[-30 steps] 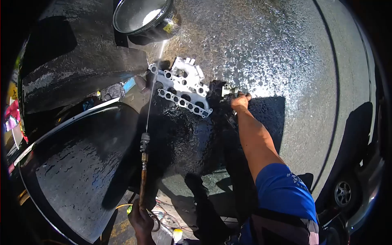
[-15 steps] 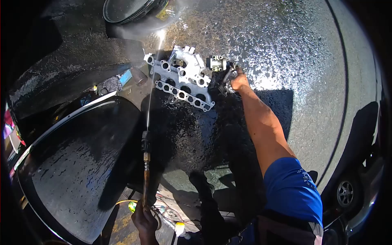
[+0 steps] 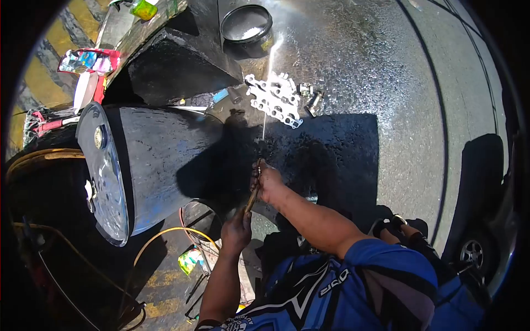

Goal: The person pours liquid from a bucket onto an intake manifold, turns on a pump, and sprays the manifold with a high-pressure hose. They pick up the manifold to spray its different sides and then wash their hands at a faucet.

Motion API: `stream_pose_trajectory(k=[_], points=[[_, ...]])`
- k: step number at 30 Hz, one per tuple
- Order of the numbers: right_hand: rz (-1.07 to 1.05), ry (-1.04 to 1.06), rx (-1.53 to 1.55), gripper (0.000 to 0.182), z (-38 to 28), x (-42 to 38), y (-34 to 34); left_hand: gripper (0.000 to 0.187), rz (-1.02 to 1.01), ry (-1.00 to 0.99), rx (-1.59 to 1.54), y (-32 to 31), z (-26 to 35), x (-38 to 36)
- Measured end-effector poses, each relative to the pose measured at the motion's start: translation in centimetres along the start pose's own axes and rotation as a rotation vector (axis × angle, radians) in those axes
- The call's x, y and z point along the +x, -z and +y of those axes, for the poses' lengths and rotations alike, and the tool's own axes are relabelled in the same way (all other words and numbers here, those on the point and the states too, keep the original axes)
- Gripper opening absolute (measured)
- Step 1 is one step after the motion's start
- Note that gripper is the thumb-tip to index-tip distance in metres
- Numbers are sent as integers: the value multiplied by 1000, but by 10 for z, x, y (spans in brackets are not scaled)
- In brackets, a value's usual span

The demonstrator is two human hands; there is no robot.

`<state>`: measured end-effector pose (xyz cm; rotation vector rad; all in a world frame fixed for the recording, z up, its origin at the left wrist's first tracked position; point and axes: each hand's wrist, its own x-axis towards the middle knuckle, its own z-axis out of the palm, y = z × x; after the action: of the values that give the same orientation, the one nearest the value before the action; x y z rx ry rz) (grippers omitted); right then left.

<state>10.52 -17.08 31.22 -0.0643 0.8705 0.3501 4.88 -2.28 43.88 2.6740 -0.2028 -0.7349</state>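
Both my hands are wrapped around a pressure washer wand (image 3: 252,201). My left hand (image 3: 236,234) grips its rear part, low in the view, and my right hand (image 3: 269,180) closes on it farther forward, near the nozzle. A thin white water jet leaves the tip and passes over a silver engine intake manifold (image 3: 276,101) lying on the wet pavement. Just right of the manifold lie a small metal fitting (image 3: 305,88) and a darker metal part (image 3: 315,103). Neither hand touches these parts.
A black bucket (image 3: 232,34) stands beyond the manifold. To the left a large dark plastic drum (image 3: 157,160) lies on its side. A yellow hose (image 3: 152,241) loops below it. A parked car's wheel (image 3: 472,251) shows at the lower right.
My right hand has left the small parts beside the manifold and taken hold of the wand. The darker part now lies loose. The view has shifted back, showing more of the drum.
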Motion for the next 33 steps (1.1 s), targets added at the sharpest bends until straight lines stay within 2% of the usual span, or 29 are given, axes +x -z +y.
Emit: stream_pose_trajectory(k=[2,3,4,5,7,8,10,14,18,19,22,25,27,31,33], points=[[55,-8,22,34,43,-29,-26,41,-31,-51,-321,11,-59,-29],[48,-18,18,33,69,-42,-32,48,-135,120,-639,29,-67,-39],[45,-33,17,32,100,-57,-36,49,-167,137,-660,40,-92,-37],[2,-77,14,32,134,-74,-40,53,-241,370,-937,59,-91,-35],[-85,-137,10,31,195,-108,-52,44,-359,588,-1226,71,-123,-15],[-108,-43,-100,32,228,-113,-46,40,-400,574,-1248,74,-132,-17],[-17,-76,-149,32,269,-147,-50,35,-507,554,-1272,79,-136,-19],[-18,-48,-191,33,294,-169,-31,27,-551,563,-1299,68,-148,-52],[91,5,-274,35,296,-183,-14,29,-401,464,-830,42,-140,-58],[89,10,-281,36,291,-193,-13,28,-343,467,-631,47,-122,-65],[75,17,-276,37,272,-221,-15,30,-394,293,-345,67,-93,-76],[38,-10,-215,38,263,-228,-3,33,-570,366,-1055,43,-104,-76],[-29,-21,-139,38,257,-230,0,41,-649,371,-1290,13,-118,-67],[-65,-66,-18,36,248,-232,4,47,-580,447,-1633,0,-94,-88],[-46,-63,-31,36,245,-240,3,50,-678,409,-1613,2,-90,-89]])
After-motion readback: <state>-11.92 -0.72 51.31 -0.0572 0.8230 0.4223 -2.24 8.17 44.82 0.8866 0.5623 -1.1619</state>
